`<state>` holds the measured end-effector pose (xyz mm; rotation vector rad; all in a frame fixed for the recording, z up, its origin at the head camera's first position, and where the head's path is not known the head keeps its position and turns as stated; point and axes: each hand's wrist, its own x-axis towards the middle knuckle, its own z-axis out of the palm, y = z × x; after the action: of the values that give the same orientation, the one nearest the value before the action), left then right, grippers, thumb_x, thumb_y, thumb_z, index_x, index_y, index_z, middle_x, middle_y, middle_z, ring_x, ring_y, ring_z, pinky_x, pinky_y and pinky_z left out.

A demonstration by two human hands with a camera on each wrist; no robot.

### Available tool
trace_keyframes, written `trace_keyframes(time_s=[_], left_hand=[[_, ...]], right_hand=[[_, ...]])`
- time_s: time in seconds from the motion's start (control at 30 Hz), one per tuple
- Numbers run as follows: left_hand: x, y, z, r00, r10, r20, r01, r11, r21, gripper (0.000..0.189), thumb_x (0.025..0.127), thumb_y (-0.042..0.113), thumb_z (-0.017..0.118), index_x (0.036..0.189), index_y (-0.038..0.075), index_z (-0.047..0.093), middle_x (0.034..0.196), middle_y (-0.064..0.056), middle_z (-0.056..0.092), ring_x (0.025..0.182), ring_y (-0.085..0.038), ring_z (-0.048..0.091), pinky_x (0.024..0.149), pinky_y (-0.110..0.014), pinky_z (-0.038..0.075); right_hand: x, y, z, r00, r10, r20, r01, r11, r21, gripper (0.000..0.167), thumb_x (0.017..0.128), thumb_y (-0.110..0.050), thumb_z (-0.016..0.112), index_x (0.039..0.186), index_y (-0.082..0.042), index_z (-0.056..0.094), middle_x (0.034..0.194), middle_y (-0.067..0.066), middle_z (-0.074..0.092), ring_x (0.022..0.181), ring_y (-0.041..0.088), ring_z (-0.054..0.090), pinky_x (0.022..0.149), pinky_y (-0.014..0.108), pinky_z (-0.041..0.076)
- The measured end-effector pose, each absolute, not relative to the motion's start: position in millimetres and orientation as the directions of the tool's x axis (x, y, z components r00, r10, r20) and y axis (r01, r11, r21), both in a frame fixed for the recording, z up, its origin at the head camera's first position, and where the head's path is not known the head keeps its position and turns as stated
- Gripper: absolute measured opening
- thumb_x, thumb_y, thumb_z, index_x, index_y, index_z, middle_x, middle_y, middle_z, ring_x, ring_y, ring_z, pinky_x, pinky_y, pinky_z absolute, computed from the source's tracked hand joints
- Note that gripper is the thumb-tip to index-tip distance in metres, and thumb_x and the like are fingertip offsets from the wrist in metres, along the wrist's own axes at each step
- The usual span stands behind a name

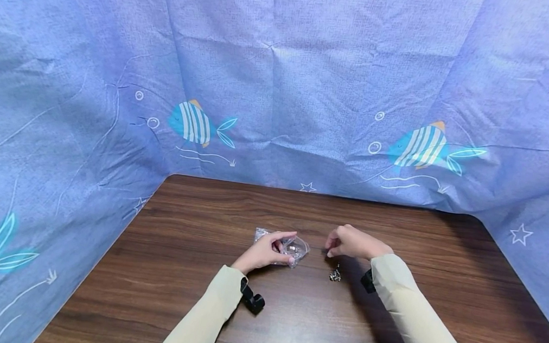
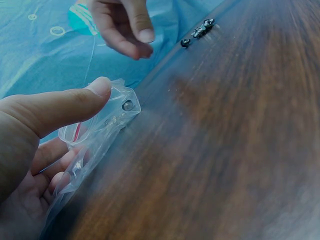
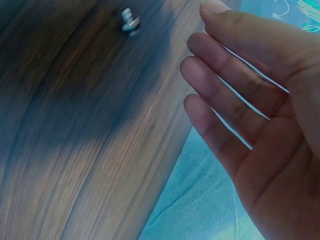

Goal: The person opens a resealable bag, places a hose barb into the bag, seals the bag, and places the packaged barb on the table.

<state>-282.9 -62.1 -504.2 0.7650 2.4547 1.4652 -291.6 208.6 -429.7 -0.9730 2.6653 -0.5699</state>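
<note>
My left hand holds a clear plastic zip bag low over the table, thumb on one side and fingers on the other. In the left wrist view the bag's mouth gapes, a red line runs along it, and a small dark, shiny piece shows inside. To the right, my right hand hovers above the table with its fingers loosely bent; nothing shows between them. Below it lies a small cluster of shiny dark metal pieces, their exact kind too small to tell. One piece sits slightly apart from the rest.
The brown wood-grain table spreads around both hands. A blue cloth printed with fish hangs behind its far edge and along the sides. Each wrist wears a black strap, the left strap standing out near the table top.
</note>
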Motion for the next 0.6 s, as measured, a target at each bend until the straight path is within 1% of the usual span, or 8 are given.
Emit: trace_keyframes(time_s=[0.23,0.4,0.6], left_hand=[[-283,-62,-504,-0.851,0.514,0.108,0.342,0.385,0.857,0.064,0.079,0.018,0.08,0.137,0.01,0.054,0.081,-0.004,0.06,0.073,-0.01,0.051,0.065,-0.022,0.044],[-283,-62,-505,-0.852,0.513,0.104,0.338,0.388,0.857,0.063,0.079,0.019,0.079,0.137,0.012,0.054,0.082,-0.005,0.06,0.074,-0.01,0.051,0.066,-0.022,0.043],[-282,-62,-504,-0.852,0.512,0.109,0.337,0.376,0.863,0.063,0.079,0.019,0.08,0.136,0.012,0.055,0.083,-0.008,0.061,0.075,-0.012,0.051,0.066,-0.022,0.043]], right_hand=[[-289,220,-431,-0.75,-0.653,-0.105,-0.55,0.704,-0.45,0.013,0.076,-0.009,0.078,0.087,-0.006,0.072,0.078,-0.004,0.069,0.069,0.0,0.057,0.065,0.018,0.048],[-288,227,-433,-0.745,-0.658,-0.112,-0.557,0.705,-0.438,0.013,0.075,-0.008,0.078,0.086,-0.007,0.073,0.078,-0.004,0.069,0.069,0.0,0.057,0.065,0.019,0.048],[-286,231,-436,-0.733,-0.669,-0.124,-0.557,0.695,-0.455,0.015,0.073,-0.005,0.079,0.086,-0.007,0.073,0.082,-0.003,0.07,0.072,0.0,0.059,0.066,0.018,0.049]])
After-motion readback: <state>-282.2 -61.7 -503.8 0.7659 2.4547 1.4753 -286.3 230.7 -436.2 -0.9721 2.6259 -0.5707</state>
